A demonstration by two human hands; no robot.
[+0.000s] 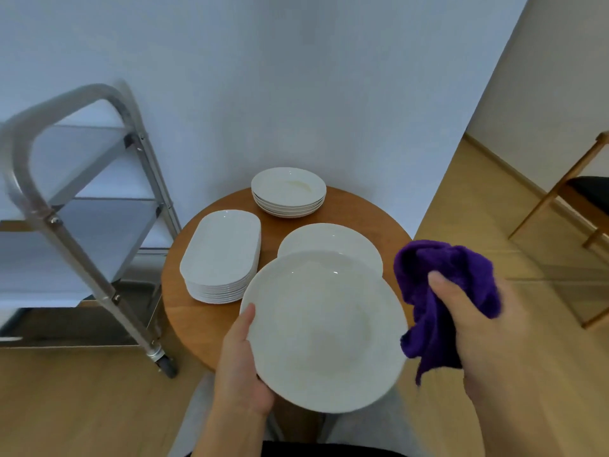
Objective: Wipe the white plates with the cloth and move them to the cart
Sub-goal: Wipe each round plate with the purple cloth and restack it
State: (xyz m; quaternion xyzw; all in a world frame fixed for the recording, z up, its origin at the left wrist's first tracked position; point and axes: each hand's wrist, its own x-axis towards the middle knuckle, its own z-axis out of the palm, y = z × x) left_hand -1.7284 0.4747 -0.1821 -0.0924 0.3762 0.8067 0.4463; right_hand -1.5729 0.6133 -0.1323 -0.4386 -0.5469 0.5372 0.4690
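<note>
Head view: left hand (242, 367) grips round white plate (324, 331) by near-left rim, thumb on top, plate tilted and lifted over round wooden bench (184, 311). Right hand (478, 328) clutches purple cloth (441, 291) just right of plate. On bench: stack of oblong plates (220, 255), stack of deep plates (288, 191), another round plate (329, 239). Metal cart (82, 206) stands left of bench.
</note>
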